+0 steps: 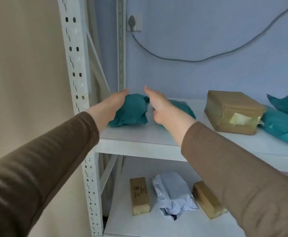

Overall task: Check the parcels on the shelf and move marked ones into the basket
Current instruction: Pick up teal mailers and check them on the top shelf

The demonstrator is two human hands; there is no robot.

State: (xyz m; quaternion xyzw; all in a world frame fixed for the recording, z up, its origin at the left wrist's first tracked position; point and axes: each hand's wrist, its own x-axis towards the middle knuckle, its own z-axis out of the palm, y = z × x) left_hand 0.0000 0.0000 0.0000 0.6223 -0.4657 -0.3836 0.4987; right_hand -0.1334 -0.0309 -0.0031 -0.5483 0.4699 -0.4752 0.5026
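Observation:
A small teal-wrapped parcel [131,111] lies at the left end of the white shelf [139,147]. My left hand [109,106] lies against its left side with the fingers stretched out. My right hand [163,108] reaches in on its right side, fingers straight, close to or touching the wrap. A second teal parcel [185,107] lies behind my right hand, partly hidden. Further right sit a brown taped box [234,112] and more teal parcels [283,127]. No mark shows on the near parcel. No basket is in view.
The shelf's perforated white upright [76,74] stands just left of my left hand. A grey cable [191,61] hangs from a wall socket [133,22] behind. On the lower shelf lie two brown boxes [139,195] [206,199] and a pale blue bag [173,194].

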